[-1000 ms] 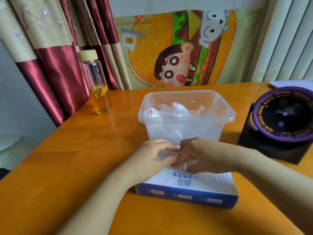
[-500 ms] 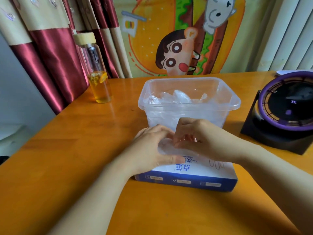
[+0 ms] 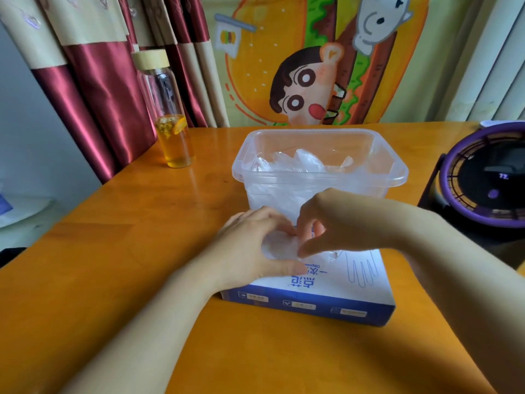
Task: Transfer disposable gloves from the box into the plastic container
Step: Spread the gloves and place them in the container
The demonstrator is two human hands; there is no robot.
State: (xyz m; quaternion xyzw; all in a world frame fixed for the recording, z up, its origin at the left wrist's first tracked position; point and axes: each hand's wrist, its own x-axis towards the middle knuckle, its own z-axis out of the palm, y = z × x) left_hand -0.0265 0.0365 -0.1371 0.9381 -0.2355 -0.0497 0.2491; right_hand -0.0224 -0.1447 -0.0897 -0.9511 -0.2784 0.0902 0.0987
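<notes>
Head view is showing both hands meeting over the glove box (image 3: pixel 326 291), which is lying flat on the orange table (image 3: pixel 113 251), right in front of the clear plastic container (image 3: pixel 397 177). The left hand (image 3: pixel 252 248) is curling over the top of the box, fingers bent and thumb stretching along the printed lid, cupping a thin clear glove (image 3: pixel 279 247) that is bunching up at the opening. The right hand (image 3: pixel 343 223) is arching above it, thumb and bent fingers closing to a narrow pinch on that same glove. So the glove is sitting between the two hands, low on the box top and not over the container. Inside the container a heap of crumpled gloves (image 3: pixel 298 163) is lying loose. A glass bottle (image 3: pixel 170 123) holding yellow liquid is standing upright well off to the left, near the red curtain (image 3: pixel 93 89). A purple-rimmed fan (image 3: pixel 488 177) is sitting to the right of the container.
</notes>
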